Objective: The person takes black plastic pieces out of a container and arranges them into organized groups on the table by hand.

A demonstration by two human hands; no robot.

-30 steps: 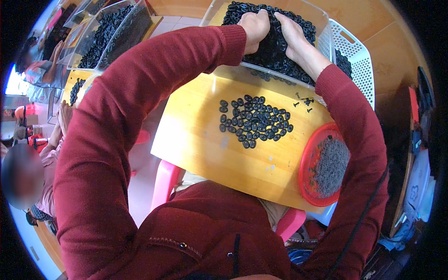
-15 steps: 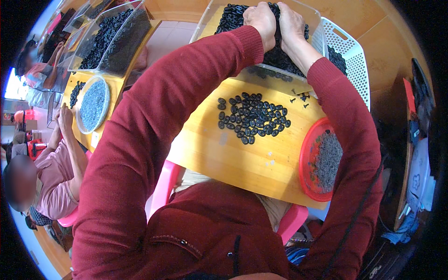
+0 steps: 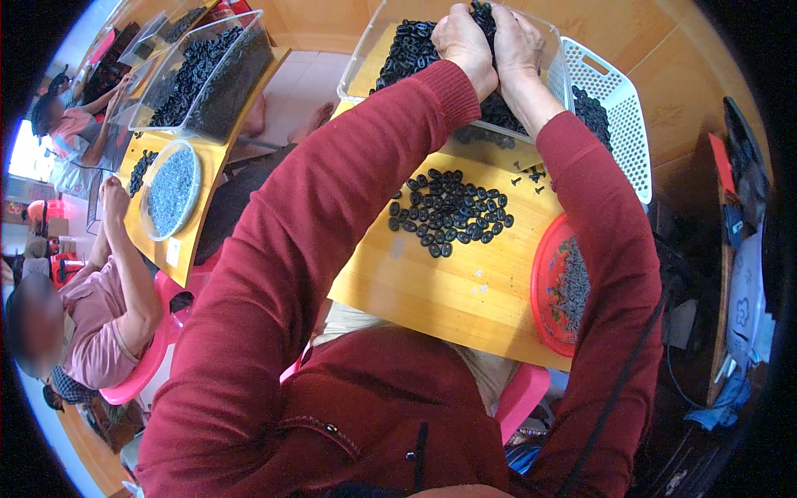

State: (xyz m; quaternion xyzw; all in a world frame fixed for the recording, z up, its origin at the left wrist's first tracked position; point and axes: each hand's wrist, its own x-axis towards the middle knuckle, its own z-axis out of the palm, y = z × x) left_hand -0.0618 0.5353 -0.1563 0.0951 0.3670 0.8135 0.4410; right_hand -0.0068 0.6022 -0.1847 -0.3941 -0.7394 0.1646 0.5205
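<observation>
My left hand and my right hand are cupped together, wrists nearly touching, over a clear plastic bin at the far side of the table. Between them is a clump of small black oval parts; the curled fingertips are mostly hidden. More of these parts fill the bin below. Nearer to me, a spread of black oval pieces lies on the yellow wooden table. A few black screws lie beside my right sleeve.
A red bowl of thin grey pieces is partly behind my right forearm. A white perforated basket with black parts stands right of the bin. At left, a co-worker sits by a table with a round tub and another clear bin.
Both hands stay together in the bin, and black parts now show more clearly above and between them. The whole view has shifted slightly. The co-worker's hands have moved a little.
</observation>
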